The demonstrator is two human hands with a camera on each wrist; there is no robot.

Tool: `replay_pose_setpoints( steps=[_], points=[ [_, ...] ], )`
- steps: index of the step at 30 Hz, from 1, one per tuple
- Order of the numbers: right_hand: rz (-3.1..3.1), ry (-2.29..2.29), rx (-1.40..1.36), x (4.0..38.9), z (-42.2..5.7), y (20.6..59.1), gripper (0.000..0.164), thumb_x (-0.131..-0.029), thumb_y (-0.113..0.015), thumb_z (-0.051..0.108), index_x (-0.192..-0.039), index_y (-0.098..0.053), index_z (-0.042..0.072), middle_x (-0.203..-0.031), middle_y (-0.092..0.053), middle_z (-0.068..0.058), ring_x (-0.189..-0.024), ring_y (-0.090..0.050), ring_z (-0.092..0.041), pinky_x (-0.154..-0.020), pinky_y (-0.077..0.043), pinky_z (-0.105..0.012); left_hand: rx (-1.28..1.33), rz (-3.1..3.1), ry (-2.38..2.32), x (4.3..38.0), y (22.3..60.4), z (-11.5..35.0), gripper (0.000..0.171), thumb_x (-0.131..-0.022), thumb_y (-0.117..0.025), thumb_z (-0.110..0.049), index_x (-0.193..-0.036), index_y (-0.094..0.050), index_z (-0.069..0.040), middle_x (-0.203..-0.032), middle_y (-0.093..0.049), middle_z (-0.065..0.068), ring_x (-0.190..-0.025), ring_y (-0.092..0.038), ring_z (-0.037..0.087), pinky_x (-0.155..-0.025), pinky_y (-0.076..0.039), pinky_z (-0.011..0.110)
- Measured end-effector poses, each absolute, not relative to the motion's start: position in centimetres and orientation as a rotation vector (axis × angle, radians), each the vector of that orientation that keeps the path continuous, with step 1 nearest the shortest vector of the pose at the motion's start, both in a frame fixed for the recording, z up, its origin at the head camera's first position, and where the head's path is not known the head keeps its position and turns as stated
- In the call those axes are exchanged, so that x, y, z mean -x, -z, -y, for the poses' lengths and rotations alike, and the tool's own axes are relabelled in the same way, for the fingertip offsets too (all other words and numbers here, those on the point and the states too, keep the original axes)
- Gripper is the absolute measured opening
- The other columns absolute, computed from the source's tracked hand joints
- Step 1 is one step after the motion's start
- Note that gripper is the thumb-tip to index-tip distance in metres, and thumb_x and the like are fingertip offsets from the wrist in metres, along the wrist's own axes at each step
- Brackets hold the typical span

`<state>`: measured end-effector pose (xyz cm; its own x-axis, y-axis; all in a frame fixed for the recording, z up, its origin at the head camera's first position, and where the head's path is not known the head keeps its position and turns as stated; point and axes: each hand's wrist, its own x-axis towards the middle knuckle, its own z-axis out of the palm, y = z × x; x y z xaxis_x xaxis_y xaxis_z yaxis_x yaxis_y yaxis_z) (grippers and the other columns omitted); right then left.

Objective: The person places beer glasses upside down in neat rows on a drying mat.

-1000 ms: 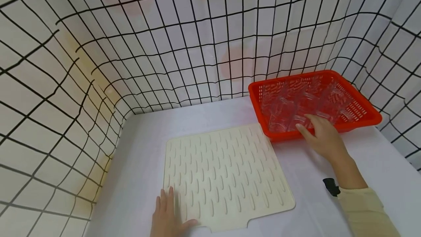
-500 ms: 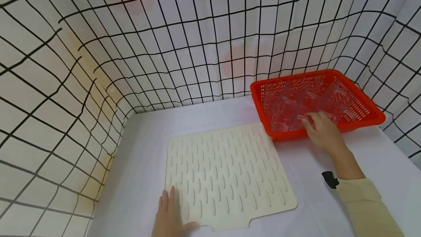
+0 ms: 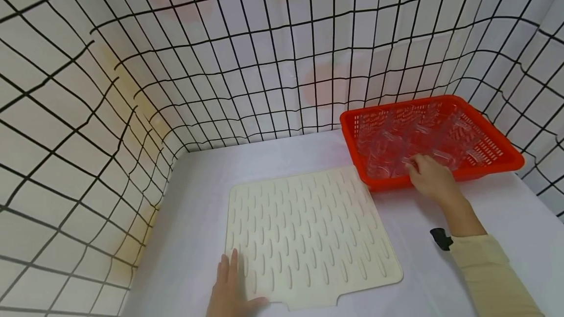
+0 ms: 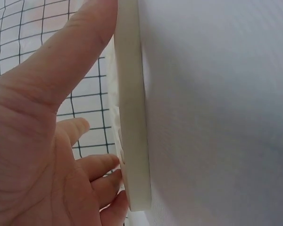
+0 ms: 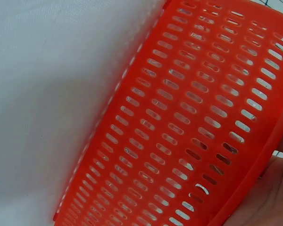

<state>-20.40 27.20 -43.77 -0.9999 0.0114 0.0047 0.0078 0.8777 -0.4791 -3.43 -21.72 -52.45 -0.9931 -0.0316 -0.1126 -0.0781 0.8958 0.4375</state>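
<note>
A cream mat with raised ridges (image 3: 308,234) lies flat on the white table. My left hand (image 3: 229,287) rests on its near left corner, fingers straight and thumb spread along the front edge; the left wrist view shows the thumb and fingertips against the mat's (image 4: 134,103) rim. At the right, a red slotted plastic basket (image 3: 489,172) contains several clear, see-through pieces (image 3: 387,143). My right hand (image 3: 434,180) reaches over the basket's near rim and pinches one clear piece between thumb and curled fingers. In the right wrist view the basket wall (image 5: 179,113) hides the fingertips.
Black wire grid panels (image 3: 286,57) backed with pale cloth enclose the table at the back and both sides. The basket stands close to the back right panels. White tabletop (image 3: 189,219) shows left of the mat. A black device (image 3: 440,238) sits at my right wrist.
My right hand's thumb and fingers, spread apart a second ago, have come together on a clear piece. The left hand stays on the mat. The head view has shifted slightly.
</note>
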Motion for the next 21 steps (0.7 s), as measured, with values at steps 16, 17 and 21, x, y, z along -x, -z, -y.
replay_pose_setpoints(
  steps=[16,17,21],
  points=[
    [3.020,-0.893,0.044,21.0,-27.0,43.4,0.044,-0.103,-0.047,0.034,-0.117,-0.048,-0.007,-0.085,-0.054,-0.019,-0.079,-0.051,-0.034,-0.068,-0.052,-0.048,0.085,-2.978,-0.746,3.0,50.0,21.0,0.132,-0.055,-0.086,-0.059,-0.152,-0.020,0.000,-0.151,-0.022,0.036,-0.135,-0.027,0.055,-0.097,-0.038,0.066],
    [3.018,-0.903,0.047,20.9,-27.0,43.5,0.044,-0.103,-0.046,0.035,-0.117,-0.048,-0.007,-0.084,-0.054,-0.018,-0.079,-0.051,-0.034,-0.067,-0.051,-0.046,0.081,-2.984,-0.744,2.9,50.0,21.0,0.131,-0.055,-0.087,-0.058,-0.152,-0.021,0.001,-0.150,-0.023,0.036,-0.134,-0.027,0.056,-0.096,-0.039,0.066],
    [3.009,-0.941,0.034,20.7,-27.0,43.7,0.044,-0.104,-0.043,0.035,-0.115,-0.046,-0.007,-0.082,-0.050,-0.017,-0.078,-0.049,-0.033,-0.064,-0.049,-0.040,0.055,-3.006,-0.732,2.5,50.3,21.1,0.126,-0.057,-0.086,-0.056,-0.150,-0.024,0.004,-0.148,-0.026,0.038,-0.132,-0.029,0.056,-0.094,-0.041,0.065]
  ],
)
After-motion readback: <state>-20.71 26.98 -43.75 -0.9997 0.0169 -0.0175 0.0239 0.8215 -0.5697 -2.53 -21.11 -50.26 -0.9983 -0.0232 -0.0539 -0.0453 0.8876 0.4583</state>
